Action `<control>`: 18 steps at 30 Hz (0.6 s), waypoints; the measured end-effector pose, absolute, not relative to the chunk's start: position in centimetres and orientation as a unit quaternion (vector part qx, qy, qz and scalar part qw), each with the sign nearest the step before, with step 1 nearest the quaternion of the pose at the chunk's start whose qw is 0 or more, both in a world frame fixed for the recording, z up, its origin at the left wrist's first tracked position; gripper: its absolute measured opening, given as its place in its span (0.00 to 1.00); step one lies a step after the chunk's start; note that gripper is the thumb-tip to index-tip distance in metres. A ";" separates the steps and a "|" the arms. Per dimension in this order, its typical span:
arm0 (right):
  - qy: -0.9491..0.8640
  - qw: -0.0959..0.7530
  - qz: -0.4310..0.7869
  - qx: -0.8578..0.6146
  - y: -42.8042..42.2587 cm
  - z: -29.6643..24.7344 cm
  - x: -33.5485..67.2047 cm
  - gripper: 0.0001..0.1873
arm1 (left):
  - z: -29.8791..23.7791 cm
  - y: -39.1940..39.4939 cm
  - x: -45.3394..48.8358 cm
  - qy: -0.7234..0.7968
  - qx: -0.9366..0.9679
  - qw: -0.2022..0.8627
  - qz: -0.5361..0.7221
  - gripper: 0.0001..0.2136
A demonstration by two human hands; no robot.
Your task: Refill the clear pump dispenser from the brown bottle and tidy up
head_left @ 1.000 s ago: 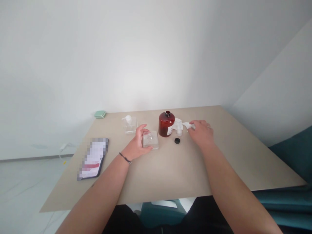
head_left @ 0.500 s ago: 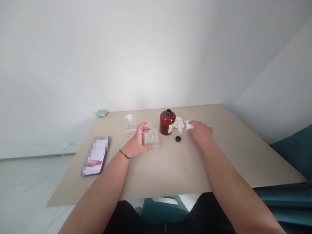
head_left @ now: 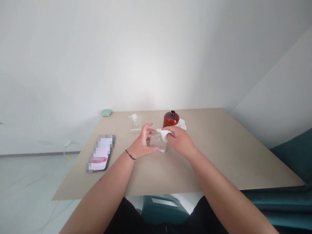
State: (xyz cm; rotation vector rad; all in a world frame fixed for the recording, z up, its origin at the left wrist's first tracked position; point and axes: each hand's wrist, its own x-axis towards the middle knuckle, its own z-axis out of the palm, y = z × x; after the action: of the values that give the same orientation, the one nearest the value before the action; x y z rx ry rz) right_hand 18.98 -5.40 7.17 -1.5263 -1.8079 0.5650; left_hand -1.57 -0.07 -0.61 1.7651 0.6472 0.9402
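My left hand [head_left: 143,144], with a thin dark band at the wrist, grips a clear square container [head_left: 157,142] by its left side, thumb in front and fingers behind. Pinched in my right hand [head_left: 180,138] is a crumpled white tissue [head_left: 165,134], which lies against the container's upper right edge. Just behind the hands stands a brown bottle [head_left: 170,119] with an uncovered neck, its lower part hidden by my right hand. A second white tissue [head_left: 181,124] lies to the right of the bottle.
Another clear box [head_left: 136,127] stands at the back left, with a white pump head [head_left: 133,117] by it. A small green case [head_left: 106,112] sits at the far left corner. A phone [head_left: 101,152] lies on the left of the beige table [head_left: 229,156].
My right hand has come left with the tissue, from beyond the bottle to the clear container. The black cap and small clear item by the bottle are now hidden. The view has shifted slightly.
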 end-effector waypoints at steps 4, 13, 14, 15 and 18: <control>-0.727 0.261 0.260 -0.579 -3.7 9.1 18.5 0.17 | -0.5 -0.3 -1.5 0.282 0.730 0.505 0.364 0.51; -0.892 -0.021 -0.026 -0.452 -3.4 12.6 14.9 0.13 | 0.4 -0.6 -1.1 0.270 0.724 0.518 0.368 0.52; -0.903 -0.027 -0.050 -0.426 -3.5 12.6 14.8 0.13 | 0.4 -0.6 -1.0 0.266 0.724 0.516 0.373 0.53; -0.913 -0.032 -0.070 -0.400 -3.6 12.5 14.8 0.12 | 0.3 -0.6 -1.0 0.264 0.727 0.509 0.379 0.53; -0.940 -0.027 -0.122 -0.317 -4.1 12.0 15.5 0.12 | 0.0 -0.4 -0.9 0.279 0.735 0.481 0.388 0.54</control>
State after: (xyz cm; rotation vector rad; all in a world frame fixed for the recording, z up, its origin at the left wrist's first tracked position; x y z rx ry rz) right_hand 15.48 -4.10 11.98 -1.0121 -3.0048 -0.3902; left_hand -0.91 -0.35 0.05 1.7918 0.6815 0.9459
